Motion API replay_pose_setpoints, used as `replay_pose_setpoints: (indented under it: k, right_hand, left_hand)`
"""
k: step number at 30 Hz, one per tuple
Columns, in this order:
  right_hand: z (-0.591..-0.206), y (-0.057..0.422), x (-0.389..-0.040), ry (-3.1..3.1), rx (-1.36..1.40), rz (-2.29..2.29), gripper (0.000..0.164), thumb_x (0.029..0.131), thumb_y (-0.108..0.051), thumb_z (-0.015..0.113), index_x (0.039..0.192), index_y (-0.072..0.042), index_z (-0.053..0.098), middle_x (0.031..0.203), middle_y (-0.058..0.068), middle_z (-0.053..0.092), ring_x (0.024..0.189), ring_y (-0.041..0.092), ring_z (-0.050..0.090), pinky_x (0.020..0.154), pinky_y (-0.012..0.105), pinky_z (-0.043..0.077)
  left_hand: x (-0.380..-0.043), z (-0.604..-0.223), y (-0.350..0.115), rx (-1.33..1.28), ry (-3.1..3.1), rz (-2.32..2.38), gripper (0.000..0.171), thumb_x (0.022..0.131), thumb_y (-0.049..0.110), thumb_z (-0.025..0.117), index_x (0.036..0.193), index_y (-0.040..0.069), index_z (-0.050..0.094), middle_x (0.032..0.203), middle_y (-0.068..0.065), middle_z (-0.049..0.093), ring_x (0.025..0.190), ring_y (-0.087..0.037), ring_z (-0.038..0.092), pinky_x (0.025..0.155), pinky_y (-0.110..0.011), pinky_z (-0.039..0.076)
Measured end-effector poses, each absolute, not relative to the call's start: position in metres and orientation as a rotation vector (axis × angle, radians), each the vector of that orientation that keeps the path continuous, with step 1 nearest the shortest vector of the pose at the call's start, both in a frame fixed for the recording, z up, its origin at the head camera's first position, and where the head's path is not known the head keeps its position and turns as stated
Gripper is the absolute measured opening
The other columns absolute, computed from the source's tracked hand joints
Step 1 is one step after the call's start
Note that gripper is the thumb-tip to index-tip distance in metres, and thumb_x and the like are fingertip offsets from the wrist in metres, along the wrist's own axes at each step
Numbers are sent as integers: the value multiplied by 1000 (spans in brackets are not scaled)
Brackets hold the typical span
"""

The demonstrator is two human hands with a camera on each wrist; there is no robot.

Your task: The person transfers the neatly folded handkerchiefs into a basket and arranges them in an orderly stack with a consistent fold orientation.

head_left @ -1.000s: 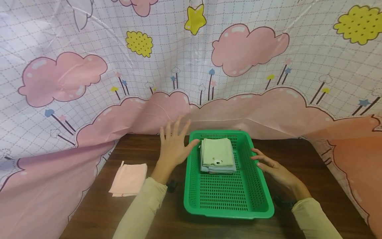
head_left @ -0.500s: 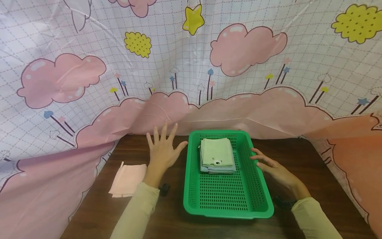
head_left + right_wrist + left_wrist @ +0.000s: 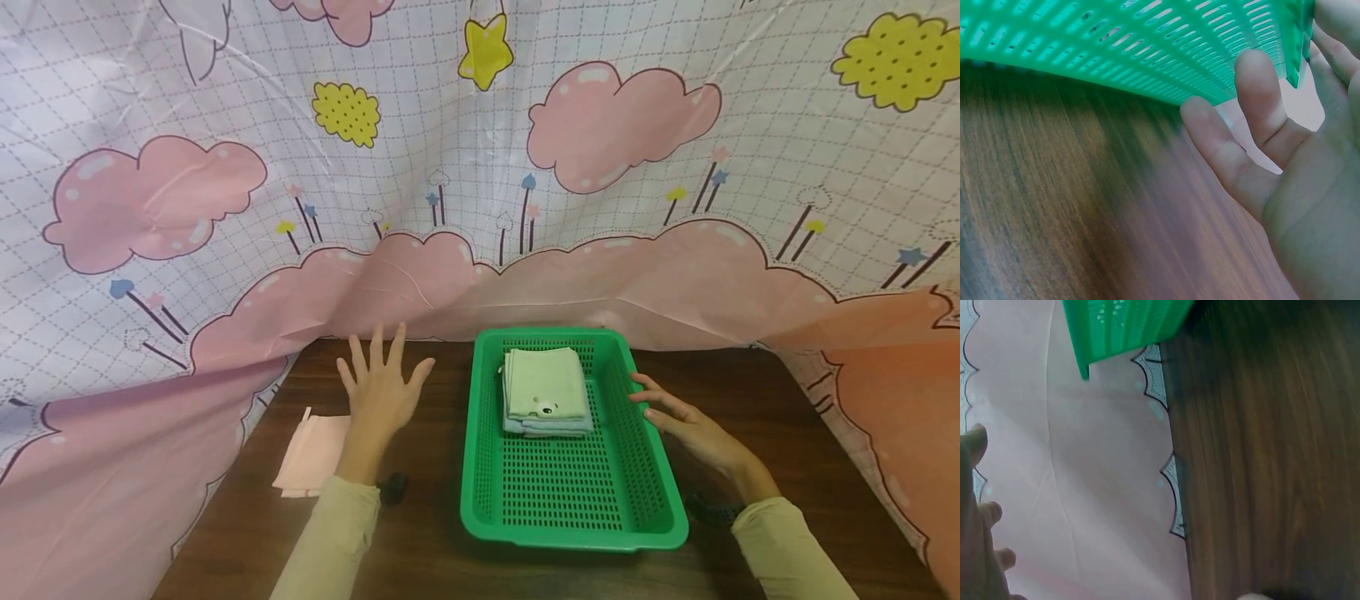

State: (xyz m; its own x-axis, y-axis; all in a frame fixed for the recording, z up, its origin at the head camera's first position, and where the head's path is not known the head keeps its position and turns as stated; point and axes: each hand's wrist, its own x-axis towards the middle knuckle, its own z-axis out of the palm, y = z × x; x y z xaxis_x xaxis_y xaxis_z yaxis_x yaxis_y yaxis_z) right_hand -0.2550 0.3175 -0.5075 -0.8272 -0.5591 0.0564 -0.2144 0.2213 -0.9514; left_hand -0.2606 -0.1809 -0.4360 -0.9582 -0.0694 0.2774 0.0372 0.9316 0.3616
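Observation:
My left hand [image 3: 378,400] is in the air with its fingers spread. It lies between a folded pink cloth [image 3: 313,454] and the green plastic basket [image 3: 561,533], partly overlapping the cloth in the head view, and holds nothing. In the left wrist view, fingertips [image 3: 990,514] show at the left edge. My right hand [image 3: 697,429] rests at the basket's right rim with relaxed fingers, some at the rim and others outside the wall, as the right wrist view shows. Inside the basket, toward the back, lies a stack of folded cloths, a light green one [image 3: 546,379] with an animal face on top.
The basket stands on a dark wooden table [image 3: 442,550]. A printed curtain [image 3: 480,208] with clouds and stars surrounds the back and sides, meeting the table just behind the basket. A dark device [image 3: 393,487] sits by my left wrist.
My left hand has moved left, away from the basket toward the pink cloth, with fingers still spread. The right hand, the basket and the stack have stayed in place.

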Motion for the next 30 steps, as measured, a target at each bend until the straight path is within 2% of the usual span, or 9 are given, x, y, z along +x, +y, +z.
replay_pose_setpoints:
  k: [3, 10, 15, 18, 24, 30]
  right_hand:
    - [-508, 318, -255, 2197, -728, -1641, 44, 112, -18, 37, 153, -1, 38, 175, -2, -3, 139, -23, 9, 109, 85, 12]
    - [-510, 319, -256, 2226, -761, -1633, 43, 112, -15, 36, 152, 1, 38, 175, 0, -2, 139, -28, 10, 107, 84, 19]
    - [-509, 318, -256, 2221, -754, -1629, 44, 112, -16, 36, 153, 0, 38, 175, -1, -3, 139, -27, 10, 107, 85, 17]
    - [-509, 318, -255, 2215, -738, -1633, 44, 112, -17, 37, 153, 0, 38, 175, -2, -3, 138, -27, 10, 108, 85, 14]
    - [-507, 317, -254, 2198, -733, -1644, 44, 112, -17, 37, 153, 1, 37, 175, -2, -3, 138, -26, 11, 109, 85, 10]
    - [-507, 318, -255, 2199, -749, -1641, 44, 112, -16, 37, 152, 2, 37, 175, -1, -3, 139, -27, 11, 109, 85, 12]
  left_hand:
    - [-258, -440, -190, 88, -2808, -562, 80, 100, 73, 32, 165, 37, 2, 174, -9, -4, 156, -48, -19, 118, -77, -9]
    - [-253, -450, -208, 280, -2839, -658, 88, 99, 76, 28, 165, 29, -6, 172, -18, -10, 153, -53, -21, 117, -76, -10]
    - [-249, -456, -219, 368, -2872, -643, 93, 96, 80, 22, 165, 25, -7, 171, -20, -13, 152, -54, -21, 117, -77, -11]
    - [-246, -459, -226, 400, -2872, -667, 92, 98, 77, 25, 165, 25, -9, 171, -21, -15, 152, -56, -20, 116, -78, -12]
    - [-239, -466, -240, 480, -2871, -696, 93, 100, 74, 30, 165, 20, -8, 170, -27, -11, 150, -62, -14, 114, -81, -8]
    - [-235, -472, -253, 559, -2875, -669, 96, 100, 73, 29, 165, 12, -8, 168, -32, -5, 149, -65, -10, 114, -81, -3]
